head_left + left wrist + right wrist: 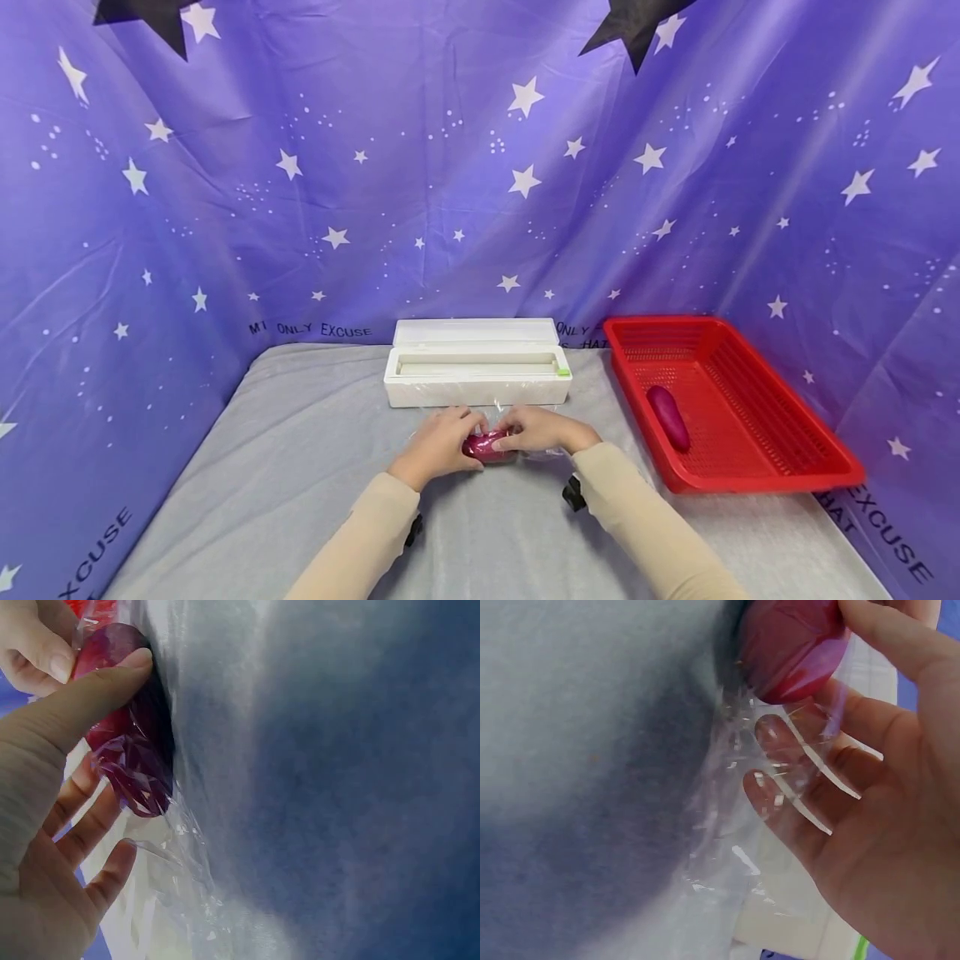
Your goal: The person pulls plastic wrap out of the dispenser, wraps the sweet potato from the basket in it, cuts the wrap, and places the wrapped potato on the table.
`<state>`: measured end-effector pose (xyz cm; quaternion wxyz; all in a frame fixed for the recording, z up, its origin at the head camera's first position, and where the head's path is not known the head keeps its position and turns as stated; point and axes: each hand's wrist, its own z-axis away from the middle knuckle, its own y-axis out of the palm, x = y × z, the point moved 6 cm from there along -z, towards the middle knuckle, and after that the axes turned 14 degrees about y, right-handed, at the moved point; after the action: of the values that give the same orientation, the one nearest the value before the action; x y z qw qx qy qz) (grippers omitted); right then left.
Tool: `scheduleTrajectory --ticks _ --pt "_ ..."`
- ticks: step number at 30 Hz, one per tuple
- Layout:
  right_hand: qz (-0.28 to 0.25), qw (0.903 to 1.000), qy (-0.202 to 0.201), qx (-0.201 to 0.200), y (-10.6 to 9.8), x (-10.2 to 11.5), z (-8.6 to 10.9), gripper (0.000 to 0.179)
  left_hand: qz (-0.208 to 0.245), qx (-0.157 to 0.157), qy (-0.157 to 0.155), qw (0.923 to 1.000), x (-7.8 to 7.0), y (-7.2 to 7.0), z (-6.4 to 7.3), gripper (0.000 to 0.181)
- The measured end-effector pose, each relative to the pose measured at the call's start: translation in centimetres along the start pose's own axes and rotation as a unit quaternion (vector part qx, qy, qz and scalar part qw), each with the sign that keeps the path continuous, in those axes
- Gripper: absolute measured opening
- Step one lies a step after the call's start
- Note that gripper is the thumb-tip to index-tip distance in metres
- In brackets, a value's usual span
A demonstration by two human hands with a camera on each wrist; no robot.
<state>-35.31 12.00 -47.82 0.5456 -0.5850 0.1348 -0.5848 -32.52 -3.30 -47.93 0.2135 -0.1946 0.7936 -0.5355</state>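
Holding lightly with the left hand (441, 440), half closed: thumb along the near side of a smooth, rounded, purple-red vegetable (482, 451), fingers partly spread on the far side. Pinching the other end with the right hand (542, 428), also half closed, beneath loose, crinkled, clear plastic film (712, 847). Below, a counter (300, 475) spread with grey cloth; just beyond, a long white box (480, 393) with lid raised. Off to the right, a red perforated plastic basket (757, 483), with a second purple-red, elongated vegetable (667, 417) lying near the left wall.

Could bunch at the ends if pulled unevenly, leaving gaps in the film. Might cling to the fingers and peel back on release, or tear from too sharp a tug. Could also roll, being smooth and rounded, from so light a hold.
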Motion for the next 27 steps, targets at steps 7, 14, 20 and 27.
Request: scheduleTrajectory --ticks 7,14,20,27 --pt "-0.071 0.9969 0.019 -0.026 -0.3 -1.6 0.8 0.032 0.03 -0.011 -0.006 0.9995 0.8 0.0 -0.3 0.048" --pt "-0.041 0.9899 -0.007 -0.135 -1.4 -1.1 1.8 0.027 0.036 0.009 -0.023 0.999 1.5 -0.4 -0.9 0.044" --pt "-0.005 0.9684 -0.041 -0.246 -1.7 0.9 2.5 0.02 0.019 0.032 -0.025 0.999 2.0 -0.6 -1.4 0.043" --pt "0.064 0.9578 -0.066 -0.272 0.1 2.6 1.9 0.034 0.016 0.04 -0.022 0.9988 2.5 -1.0 -1.8 0.042"
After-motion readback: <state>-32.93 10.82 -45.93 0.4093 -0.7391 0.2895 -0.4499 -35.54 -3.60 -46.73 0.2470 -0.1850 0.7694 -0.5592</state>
